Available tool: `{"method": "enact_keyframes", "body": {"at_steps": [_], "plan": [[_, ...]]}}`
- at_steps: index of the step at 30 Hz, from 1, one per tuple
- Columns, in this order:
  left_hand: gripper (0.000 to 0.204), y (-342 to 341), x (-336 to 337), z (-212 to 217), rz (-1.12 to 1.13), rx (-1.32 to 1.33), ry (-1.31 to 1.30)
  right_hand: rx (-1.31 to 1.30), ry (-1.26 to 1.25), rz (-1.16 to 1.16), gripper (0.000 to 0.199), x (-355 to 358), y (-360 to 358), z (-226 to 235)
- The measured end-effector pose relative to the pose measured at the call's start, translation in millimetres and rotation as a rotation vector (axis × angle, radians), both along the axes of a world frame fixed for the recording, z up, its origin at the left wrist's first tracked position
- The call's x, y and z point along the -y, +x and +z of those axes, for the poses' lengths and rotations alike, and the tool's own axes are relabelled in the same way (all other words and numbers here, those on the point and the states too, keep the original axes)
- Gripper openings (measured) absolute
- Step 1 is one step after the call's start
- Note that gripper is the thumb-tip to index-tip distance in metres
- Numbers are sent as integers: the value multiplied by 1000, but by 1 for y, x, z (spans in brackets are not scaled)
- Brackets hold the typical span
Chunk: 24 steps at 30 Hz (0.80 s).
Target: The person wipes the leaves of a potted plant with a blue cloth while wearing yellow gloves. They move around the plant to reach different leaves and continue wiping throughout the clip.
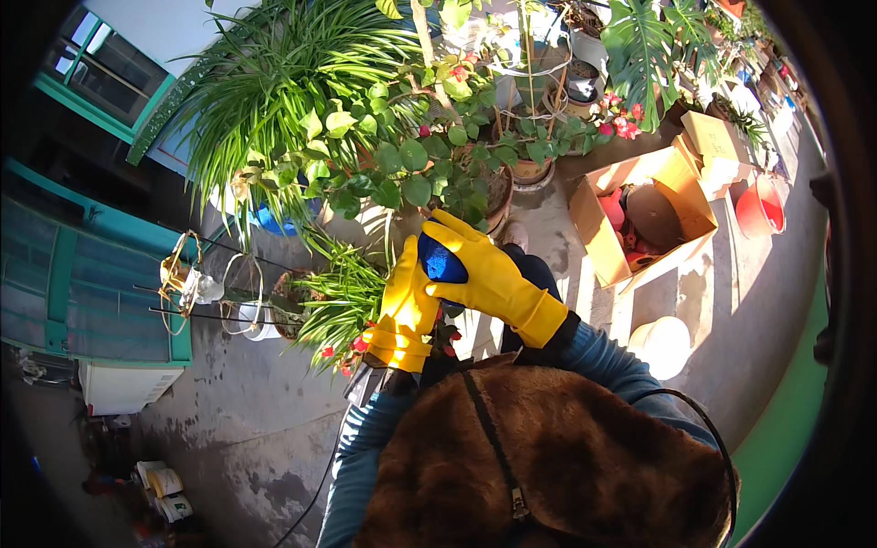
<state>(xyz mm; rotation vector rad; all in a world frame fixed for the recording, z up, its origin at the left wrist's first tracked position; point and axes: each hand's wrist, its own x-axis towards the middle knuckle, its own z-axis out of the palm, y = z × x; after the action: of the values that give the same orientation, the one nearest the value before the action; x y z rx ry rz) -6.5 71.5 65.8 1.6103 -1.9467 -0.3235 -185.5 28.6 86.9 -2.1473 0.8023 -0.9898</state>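
Both my hands wear long yellow rubber gloves and meet in front of my body. Between them is a small rounded blue object (pixel 442 262), bright on its sunlit face and dark lower down; its exact kind is not clear. My right hand (pixel 489 274) curls over its top and right side, fingers wrapped round it. From the left, my left hand (pixel 406 297) presses against it, the fingers pointing up along its side. Close beyond the hands stands a leafy potted plant (pixel 402 169). Beside my left wrist are long green leaves (pixel 343 297) and red flowers.
An open cardboard box (pixel 594 224) holding pots stands to the right, near a red bucket (pixel 760 206) and a pale pot (pixel 661 347). Wire hangers (pixel 187 283) on dark rods jut in at the left. Dense potted plants (pixel 283 100) line the far side.
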Motion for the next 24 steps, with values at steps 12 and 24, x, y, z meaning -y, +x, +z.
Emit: {"method": "enact_keyframes", "body": {"at_steps": [12, 24], "plan": [[45, 49, 43, -34, 252, -1348, 226, 136, 346, -111, 53, 72, 20, -43], [44, 62, 105, -70, 314, -1533, 107, -206, 113, -253, 54, 104, 50, -30]]}}
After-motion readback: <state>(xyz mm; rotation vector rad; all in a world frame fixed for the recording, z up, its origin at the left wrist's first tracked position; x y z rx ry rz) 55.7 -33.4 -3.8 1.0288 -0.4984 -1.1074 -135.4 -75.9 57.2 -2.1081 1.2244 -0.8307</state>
